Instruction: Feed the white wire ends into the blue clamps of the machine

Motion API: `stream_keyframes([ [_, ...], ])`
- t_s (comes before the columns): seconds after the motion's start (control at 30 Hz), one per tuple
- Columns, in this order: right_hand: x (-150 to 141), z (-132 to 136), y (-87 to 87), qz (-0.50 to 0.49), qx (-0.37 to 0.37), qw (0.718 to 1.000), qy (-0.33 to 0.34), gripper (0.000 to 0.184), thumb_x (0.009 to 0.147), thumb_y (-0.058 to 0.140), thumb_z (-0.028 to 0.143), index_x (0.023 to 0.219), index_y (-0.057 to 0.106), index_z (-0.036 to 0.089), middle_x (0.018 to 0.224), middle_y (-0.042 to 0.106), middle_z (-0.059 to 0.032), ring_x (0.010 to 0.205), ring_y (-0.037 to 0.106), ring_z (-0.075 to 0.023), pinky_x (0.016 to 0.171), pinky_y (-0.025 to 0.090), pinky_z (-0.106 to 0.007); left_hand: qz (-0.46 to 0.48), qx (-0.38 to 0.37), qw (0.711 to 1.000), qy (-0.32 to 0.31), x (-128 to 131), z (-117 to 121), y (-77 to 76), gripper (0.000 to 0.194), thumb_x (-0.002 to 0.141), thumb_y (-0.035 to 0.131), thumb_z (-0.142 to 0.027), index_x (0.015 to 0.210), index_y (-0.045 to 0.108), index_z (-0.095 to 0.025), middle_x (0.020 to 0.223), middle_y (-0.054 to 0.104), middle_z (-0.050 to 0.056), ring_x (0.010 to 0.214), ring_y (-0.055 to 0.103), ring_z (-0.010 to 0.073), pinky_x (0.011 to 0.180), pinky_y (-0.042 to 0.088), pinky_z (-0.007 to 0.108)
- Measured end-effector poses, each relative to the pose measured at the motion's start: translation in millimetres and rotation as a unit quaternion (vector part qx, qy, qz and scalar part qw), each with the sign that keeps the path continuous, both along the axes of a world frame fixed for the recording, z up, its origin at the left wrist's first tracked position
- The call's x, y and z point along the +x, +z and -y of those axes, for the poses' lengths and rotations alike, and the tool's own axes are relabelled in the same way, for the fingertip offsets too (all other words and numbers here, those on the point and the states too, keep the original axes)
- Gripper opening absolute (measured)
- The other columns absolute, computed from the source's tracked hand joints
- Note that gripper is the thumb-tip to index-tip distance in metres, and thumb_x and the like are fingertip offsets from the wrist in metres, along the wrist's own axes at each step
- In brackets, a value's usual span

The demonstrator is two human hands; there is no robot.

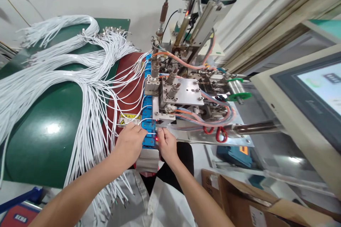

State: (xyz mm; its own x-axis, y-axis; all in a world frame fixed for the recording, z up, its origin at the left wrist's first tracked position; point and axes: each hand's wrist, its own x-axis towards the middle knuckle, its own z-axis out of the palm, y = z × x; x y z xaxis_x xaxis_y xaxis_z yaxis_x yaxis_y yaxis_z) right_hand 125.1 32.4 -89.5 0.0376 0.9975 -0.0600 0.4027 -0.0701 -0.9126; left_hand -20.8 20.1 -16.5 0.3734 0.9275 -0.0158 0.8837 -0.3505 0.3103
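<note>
Head | left hand (131, 142) pinches white cable (151, 133) across blue block (148, 142) | right hand (167, 144) curled opposite, its hold unclear

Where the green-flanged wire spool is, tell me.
In the head view, the green-flanged wire spool is right of centre, between the flat metal plate on its left and the monitor on its right.

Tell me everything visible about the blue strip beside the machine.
The blue strip is segmented and plastic-looking, with small dark holes. It runs lengthwise along the machine's left side, partly hidden toward its far end. Several white cables reach onto it; near its closer end, one spans it from the left hand toward the right hand. Whether either hand touches it is unclear.
</note>
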Motion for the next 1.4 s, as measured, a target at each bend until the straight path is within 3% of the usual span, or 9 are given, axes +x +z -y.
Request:
stream_keyframes([
  [0.27,21.6,-2.1,13.6,-0.155,0.006,0.984,-0.082,0.038,0.083,0.04,0.048,0.066,0.052,0.017,0.055,0.046,0.0023,0.051,0.041,-0.0109,0.049,0.035,-0.023,0.024,0.039,0.999,-0.009,-12.6,3.8,-0.9,0.026,0.085,0.04,-0.011,0.107,0.054,-0.015,0.108,0.057,0.011,0.099,0.054,0.0219,0.085,0.044,0.038],
  [0.47,36.5,4.4,12.2,-0.178,0.001,0.981,-0.077,0.037,0.082,0.044,0.048,0.061,0.049,0.017,0.053,0.043,0.0031,0.049,0.039,-0.0101,0.047,0.033,-0.022,-0.003,-0.114,0.976,-0.187,-41.8,35.7,20.9,0.005,0.081,0.055,-0.021,0.082,0.06,-0.019,0.079,0.058,0.003,0.078,0.052,0.0182,0.068,0.043,0.029],
  [0.57,38.1,5.7,13.8,-0.179,-0.004,0.981,-0.074,0.038,0.081,0.045,0.048,0.06,0.048,0.017,0.052,0.042,0.0035,0.048,0.038,-0.0099,0.047,0.032,-0.023,-0.064,-0.114,0.973,-0.19,-48.2,50.2,22.9,0.012,0.077,0.055,-0.008,0.068,0.056,-0.017,0.079,0.055,0.004,0.077,0.049,0.0194,0.068,0.04,0.031],
  [0.67,35.8,7.1,19.0,-0.184,-0.002,0.98,-0.073,0.039,0.081,0.044,0.048,0.058,0.048,0.018,0.052,0.043,0.0032,0.048,0.038,-0.0098,0.047,0.033,-0.023,-0.05,-0.106,0.976,-0.185,-41.5,49.2,20.8,0.015,0.079,0.049,-0.005,0.071,0.055,-0.017,0.082,0.055,0.004,0.077,0.05,0.0185,0.07,0.04,0.032],
  [0.9,31.8,26.1,28.6,-0.238,0.002,0.971,-0.007,0.033,0.083,0.045,0.043,0.072,0.061,0.017,0.058,0.054,-0.0014,0.052,0.049,-0.0127,0.05,0.041,-0.026,0.16,-0.084,0.982,-0.05,-6.3,22.5,16.0,0.014,0.088,0.042,-0.02,0.087,0.056,-0.018,0.081,0.061,0.001,0.077,0.056,0.014,0.071,0.044,0.025],
  [1.0,32.1,34.8,28.2,-0.296,0.008,0.955,0.007,0.035,0.084,0.041,0.043,0.084,0.064,0.017,0.062,0.058,-0.0035,0.056,0.054,-0.0159,0.053,0.045,-0.03,0.2,-0.078,0.977,-0.003,5.6,18.6,13.9,0.015,0.087,0.044,-0.019,0.088,0.058,-0.019,0.084,0.063,0.002,0.078,0.058,0.0137,0.073,0.045,0.025],
  [1.13,30.3,34.9,35.2,-0.268,0.019,0.963,0.004,0.017,0.077,0.056,0.034,0.081,0.065,0.019,0.068,0.063,-0.0032,0.06,0.058,-0.0158,0.055,0.047,-0.028,0.226,-0.082,0.97,0.02,18.0,17.3,12.7,0.018,0.086,0.045,-0.019,0.093,0.061,-0.019,0.087,0.065,0.003,0.08,0.06,0.0151,0.074,0.047,0.026],
  [1.27,25.6,28.9,43.7,-0.253,0.043,0.966,-0.007,0.004,0.072,0.062,0.023,0.073,0.065,0.02,0.073,0.064,-0.0022,0.065,0.059,-0.0144,0.057,0.048,-0.025,0.28,-0.099,0.953,0.056,25.5,17.2,8.6,0.022,0.085,0.047,-0.022,0.101,0.061,-0.02,0.086,0.066,0.003,0.076,0.061,0.0148,0.072,0.048,0.026],
  [1.4,20.8,28.4,46.5,-0.243,0.048,0.969,-0.019,0.008,0.076,0.056,0.021,0.074,0.064,0.019,0.068,0.061,-0.0011,0.058,0.055,-0.0124,0.051,0.045,-0.023,0.361,-0.135,0.915,0.123,28.4,19.0,1.1,0.028,0.083,0.049,-0.025,0.109,0.058,-0.019,0.075,0.066,0.001,0.065,0.059,0.0127,0.066,0.049,0.024],
])
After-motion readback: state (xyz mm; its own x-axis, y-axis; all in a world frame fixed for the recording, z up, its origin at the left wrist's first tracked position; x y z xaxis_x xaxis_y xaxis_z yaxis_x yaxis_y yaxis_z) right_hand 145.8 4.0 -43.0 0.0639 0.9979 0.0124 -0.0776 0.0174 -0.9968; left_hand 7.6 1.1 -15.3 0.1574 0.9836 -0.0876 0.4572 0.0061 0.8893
